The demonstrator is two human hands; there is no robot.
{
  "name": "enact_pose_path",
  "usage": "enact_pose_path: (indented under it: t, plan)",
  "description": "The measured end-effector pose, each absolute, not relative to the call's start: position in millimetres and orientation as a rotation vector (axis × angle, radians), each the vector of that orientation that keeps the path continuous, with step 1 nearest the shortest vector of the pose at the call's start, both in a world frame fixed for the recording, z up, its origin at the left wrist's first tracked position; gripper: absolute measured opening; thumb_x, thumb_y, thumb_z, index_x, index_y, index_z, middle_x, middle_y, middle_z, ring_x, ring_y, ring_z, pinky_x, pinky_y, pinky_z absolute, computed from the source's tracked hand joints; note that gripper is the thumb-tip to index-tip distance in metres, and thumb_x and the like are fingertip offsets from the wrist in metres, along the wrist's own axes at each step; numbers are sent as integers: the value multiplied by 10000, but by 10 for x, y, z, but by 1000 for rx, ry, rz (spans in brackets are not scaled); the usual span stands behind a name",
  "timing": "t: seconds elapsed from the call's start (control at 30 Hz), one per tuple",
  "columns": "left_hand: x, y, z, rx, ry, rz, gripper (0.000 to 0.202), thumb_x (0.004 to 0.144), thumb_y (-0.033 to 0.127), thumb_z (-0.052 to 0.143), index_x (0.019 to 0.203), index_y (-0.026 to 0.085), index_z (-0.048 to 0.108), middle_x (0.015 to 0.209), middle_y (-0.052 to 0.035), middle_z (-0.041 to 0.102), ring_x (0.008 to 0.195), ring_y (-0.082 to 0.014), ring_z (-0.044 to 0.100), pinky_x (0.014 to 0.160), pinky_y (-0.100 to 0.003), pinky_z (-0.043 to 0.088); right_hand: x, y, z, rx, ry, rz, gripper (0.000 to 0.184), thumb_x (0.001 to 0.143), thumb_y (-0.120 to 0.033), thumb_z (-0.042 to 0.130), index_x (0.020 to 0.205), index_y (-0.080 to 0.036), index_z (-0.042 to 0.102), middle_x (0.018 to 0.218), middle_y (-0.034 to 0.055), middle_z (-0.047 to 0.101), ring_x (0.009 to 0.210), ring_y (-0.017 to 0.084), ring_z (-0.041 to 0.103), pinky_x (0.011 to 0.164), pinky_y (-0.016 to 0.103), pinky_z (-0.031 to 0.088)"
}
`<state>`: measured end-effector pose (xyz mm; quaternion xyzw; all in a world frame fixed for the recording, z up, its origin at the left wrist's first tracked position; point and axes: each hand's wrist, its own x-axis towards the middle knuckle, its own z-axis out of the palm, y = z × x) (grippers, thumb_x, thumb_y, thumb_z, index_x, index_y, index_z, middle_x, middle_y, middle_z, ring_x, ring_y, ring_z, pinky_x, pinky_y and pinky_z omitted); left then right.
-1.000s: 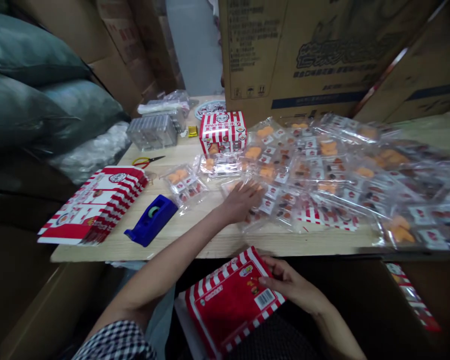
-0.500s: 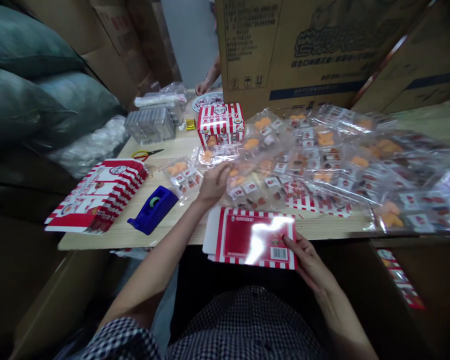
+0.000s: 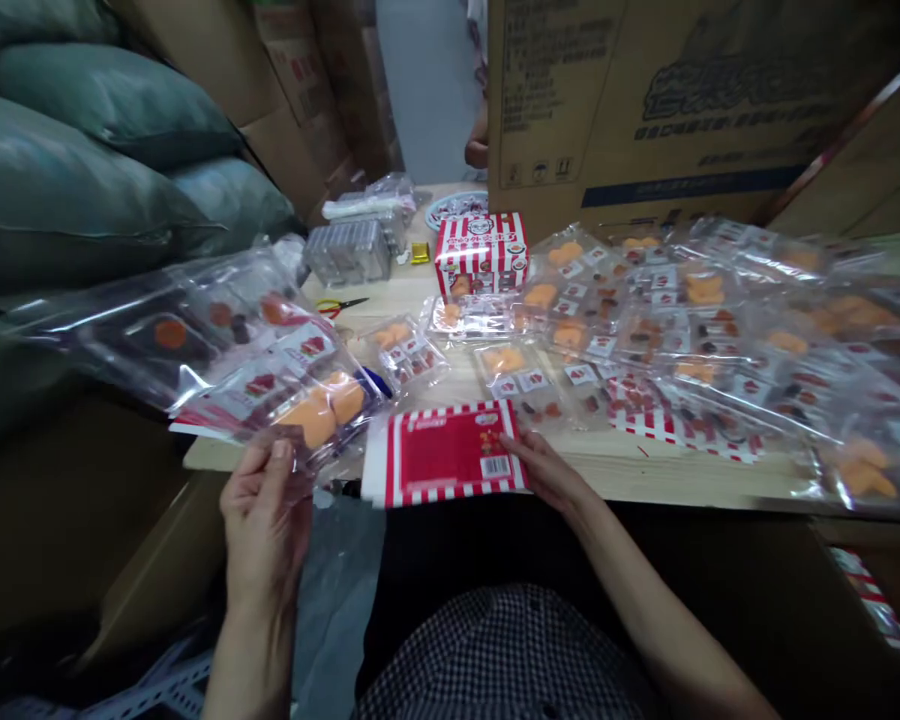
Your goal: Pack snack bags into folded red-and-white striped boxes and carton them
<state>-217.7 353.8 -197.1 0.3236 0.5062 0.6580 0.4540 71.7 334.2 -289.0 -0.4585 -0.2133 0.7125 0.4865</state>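
Observation:
Pinched by its edge in my left hand [image 3: 266, 500] is a clear plastic packet [image 3: 270, 365] with orange pieces, small white cards and dark round pieces inside. It is raised at the left, in front of the stack of red-and-white cartons and the blue tape dispenser [image 3: 376, 382], hiding most of both. My right hand [image 3: 546, 468] grips the right end of a flattened red-and-white striped carton [image 3: 446, 455], its barcode side up, at the table's front edge. Beyond it, several similar clear packets [image 3: 517, 380] lie on the table.
A made-up striped box [image 3: 482, 255] stands at the table's back. Near it are scissors [image 3: 341, 306], a yellow sachet [image 3: 420, 253], clear plastic cases [image 3: 347, 252] and a bowl [image 3: 456, 207]. A large cardboard box [image 3: 607, 110] rises behind; green sacks [image 3: 112, 190] pile up left. Another person's arm shows behind.
My left hand has gone from the packets on the table to the left, lifting a clear packet. The flat carton stays in my right hand. The view has shifted left.

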Motion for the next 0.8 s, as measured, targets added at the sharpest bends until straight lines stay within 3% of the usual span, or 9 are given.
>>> enact_pose_path:
  t: [0.2,0.4,0.47,0.53,0.6,0.7,0.8]
  plan:
    - [-2004,3290,-2054,673,1269,1486,407,802,332,810,1176,218,695,1117,-43,750,955,-163,718,882,-257,574,957,3852,-2970,-1121,-519,1533,427,731,-421,845,1057,-210,667,987,43,804,955,244,768,907,421,612]
    - [-1788,2750,-2378,452,1242,1401,415,821,307,793,1213,272,661,1118,-22,738,969,-145,712,847,-219,575,1473,3597,-2974,-1165,-418,1470,251,799,-311,808,997,-200,702,962,43,806,873,215,777,833,344,649]
    - [-1843,2686,-2405,433,1257,1466,381,775,263,829,1131,262,694,1023,-1,749,922,-123,709,848,-197,565,1610,3445,-2989,-1082,-252,1544,241,801,-225,790,1019,-186,695,966,49,804,851,202,779,778,321,664]
    - [-1934,2719,-2406,434,1278,1508,270,705,223,869,935,201,730,852,5,742,838,-118,708,822,-193,568,1690,3292,-2977,-915,-70,1650,259,816,-149,737,1067,-174,677,968,46,798,829,172,776,721,278,666]
    - [-2013,2816,-2400,435,1291,1498,200,679,209,876,792,151,722,764,-9,727,795,-134,708,801,-214,580,1703,3148,-2931,-714,59,1718,313,851,-90,648,1154,-167,644,971,28,783,768,94,757,659,162,631]
    - [-2035,2970,-2393,434,1297,1499,199,659,170,871,789,138,724,811,-16,746,800,-145,712,814,-238,589,1633,2981,-2847,-511,128,1704,451,878,-30,546,1306,-171,564,999,-11,748,682,-10,699,599,7,530]
    - [-1964,3031,-2385,466,1258,1505,263,629,123,871,844,156,725,894,-14,761,896,-178,724,872,-265,589,1556,2894,-2815,-460,135,1667,478,894,-35,518,1355,-160,518,990,-29,721,662,-25,682,580,-12,511]
